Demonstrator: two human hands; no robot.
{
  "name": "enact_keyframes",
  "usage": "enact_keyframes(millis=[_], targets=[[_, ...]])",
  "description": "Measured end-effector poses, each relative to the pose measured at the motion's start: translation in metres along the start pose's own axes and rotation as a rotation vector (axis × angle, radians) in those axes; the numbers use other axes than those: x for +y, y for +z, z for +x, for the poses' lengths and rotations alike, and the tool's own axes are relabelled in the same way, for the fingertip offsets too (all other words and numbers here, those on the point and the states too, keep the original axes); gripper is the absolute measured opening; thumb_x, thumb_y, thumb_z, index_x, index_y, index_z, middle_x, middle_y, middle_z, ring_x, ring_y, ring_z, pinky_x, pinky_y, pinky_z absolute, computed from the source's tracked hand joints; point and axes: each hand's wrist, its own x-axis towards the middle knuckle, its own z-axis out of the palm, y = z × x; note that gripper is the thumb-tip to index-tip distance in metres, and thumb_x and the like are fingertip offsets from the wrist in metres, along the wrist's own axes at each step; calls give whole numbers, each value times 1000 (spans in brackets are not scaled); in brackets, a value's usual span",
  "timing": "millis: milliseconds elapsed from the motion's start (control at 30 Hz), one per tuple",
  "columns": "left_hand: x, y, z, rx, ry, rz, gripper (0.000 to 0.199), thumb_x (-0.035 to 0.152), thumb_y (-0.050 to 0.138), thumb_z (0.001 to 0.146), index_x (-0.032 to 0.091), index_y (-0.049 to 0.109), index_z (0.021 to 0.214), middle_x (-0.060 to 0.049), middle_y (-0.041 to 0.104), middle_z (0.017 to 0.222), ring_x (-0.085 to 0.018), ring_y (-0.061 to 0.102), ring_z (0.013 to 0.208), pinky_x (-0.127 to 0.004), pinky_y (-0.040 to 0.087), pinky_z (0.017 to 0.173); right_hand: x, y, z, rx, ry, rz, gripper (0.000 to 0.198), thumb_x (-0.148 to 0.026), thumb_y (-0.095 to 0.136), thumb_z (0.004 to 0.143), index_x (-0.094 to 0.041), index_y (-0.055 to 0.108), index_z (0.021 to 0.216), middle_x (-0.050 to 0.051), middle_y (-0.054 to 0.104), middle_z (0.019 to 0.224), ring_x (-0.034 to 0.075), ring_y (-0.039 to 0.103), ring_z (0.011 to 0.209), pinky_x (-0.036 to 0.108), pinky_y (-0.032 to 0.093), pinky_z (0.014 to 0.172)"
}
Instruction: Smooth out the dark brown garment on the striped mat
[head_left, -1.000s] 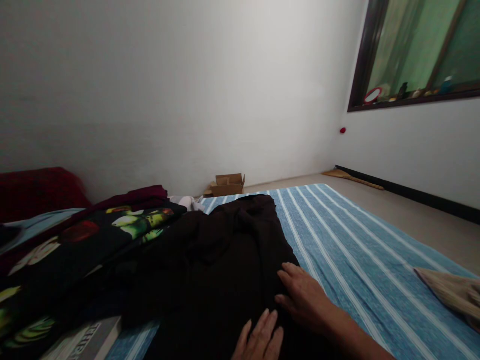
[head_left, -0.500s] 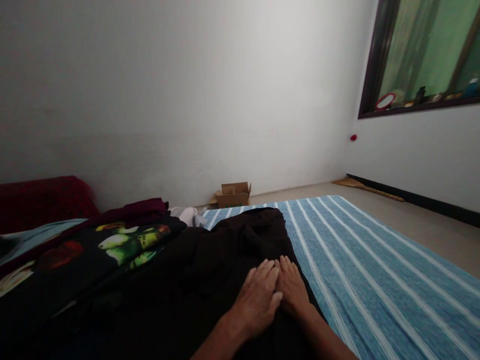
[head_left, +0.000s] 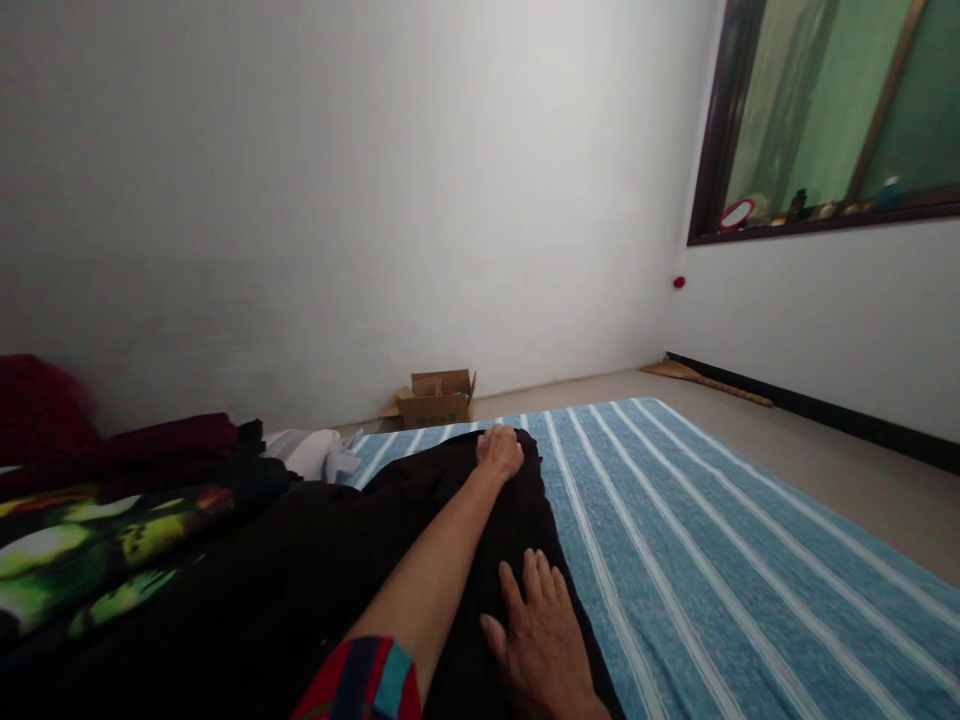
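Note:
A black garment [head_left: 420, 530] lies spread on the bed, its right edge running along the blue-and-white striped sheet [head_left: 660, 520]. Stretched out to the garment's far end, my left hand [head_left: 500, 452] has its fingers curled down onto the cloth there; the fingertips are hidden. Closer to me, my right hand [head_left: 544, 635] rests flat on the black cloth by its right edge, fingers spread. A dark cloth with a green and red print [head_left: 112, 545] lies to the left of the garment.
Dark purple cloth [head_left: 172, 445] and a whitish piece of cloth [head_left: 311, 455] lie at the left. Beyond the bed an open cardboard box [head_left: 435, 400] stands by the wall. A broom [head_left: 705, 380] lies on the floor near the right wall, beneath a window [head_left: 817, 120].
My left hand has moved forward to the garment's far end and curled its fingers. My right hand has drawn back toward me and spread out. The view has turned slightly right.

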Motion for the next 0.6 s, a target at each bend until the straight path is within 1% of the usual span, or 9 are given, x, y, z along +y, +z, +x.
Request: enact_keyframes(millis=[100, 233, 367, 500, 567, 600], targets=[[-5, 10, 29, -72, -68, 0, 33, 33, 49, 80, 11, 62, 100, -19, 59, 115, -29, 50, 113, -39, 35, 96, -1, -1, 2, -7, 22, 6, 61, -56, 30, 88, -18, 41, 135, 17, 32, 141, 34, 21, 131, 51, 23, 105], [-9, 22, 52, -184, -135, -39, 42, 47, 56, 72, 16, 63, 99, -15, 61, 116, -29, 55, 109, -36, 42, 87, -4, -5, 3, -20, 56, 44, 58, -53, 36, 88, -18, 42, 134, 17, 31, 141, 33, 21, 131, 49, 23, 106], [-12, 27, 61, -215, -191, -71, 49, 50, 62, 66, 15, 63, 100, -16, 62, 114, -29, 57, 106, -31, 46, 79, -7, -12, 3, -18, 102, 110, 59, -56, 34, 87, -19, 44, 133, 16, 31, 141, 31, 21, 132, 47, 21, 107], [-17, 28, 68, -252, -249, -94, 58, 55, 67, 61, 12, 63, 100, -17, 63, 111, -29, 59, 103, -29, 48, 72, -8, -15, 3, -19, 106, 130, 60, -56, 33, 87, -19, 44, 133, 16, 30, 141, 31, 21, 132, 47, 20, 107], [-20, 29, 71, -264, -269, -91, 57, 52, 70, 60, 12, 63, 100, -17, 63, 110, -31, 59, 102, -31, 48, 72, -8, -14, 2, -10, 101, 131, 60, -56, 33, 87, -19, 44, 132, 16, 31, 141, 31, 21, 131, 48, 20, 107], [-21, 29, 72, -270, -267, -91, 54, 50, 71, 63, 12, 62, 99, -16, 64, 108, -30, 60, 100, -32, 49, 72, -8, -14, 2, -4, 101, 130, 59, -56, 33, 87, -18, 44, 132, 16, 31, 141, 31, 22, 131, 49, 21, 106]])
